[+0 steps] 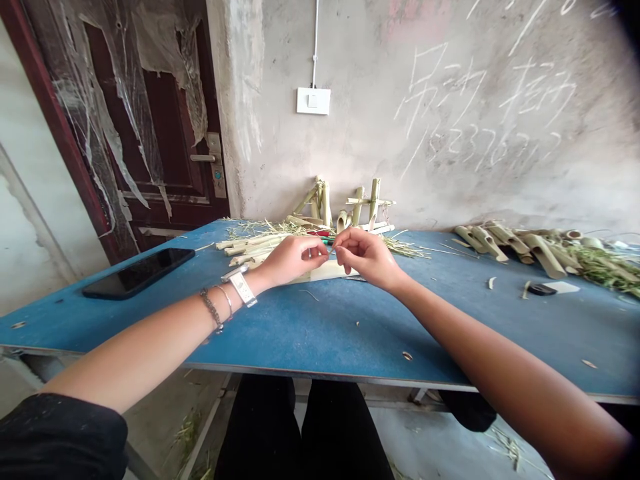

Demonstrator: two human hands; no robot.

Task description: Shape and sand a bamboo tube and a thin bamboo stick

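Note:
My left hand (290,259), with a white watch and bracelets at the wrist, is closed in a pinch above the blue table. Facing it, my right hand (369,257) pinches too, its fingertips almost touching the left ones. Between them is a thin pale strand (331,252), too small to make out fully. Below the hands lies a pale flat sheet or strip (327,270), partly covered by them. Beside my left hand is a pile of cut pale-green stalks (250,245). Something red and green (320,233) shows just behind the fingers.
Upright pieces built from hollow stalks (373,200) stand against the wall. A black phone (140,272) lies on the blue table (300,333) at left. To the right are cut hollow stalks (543,253), shredded green leaves (605,263) and a small black object (542,289).

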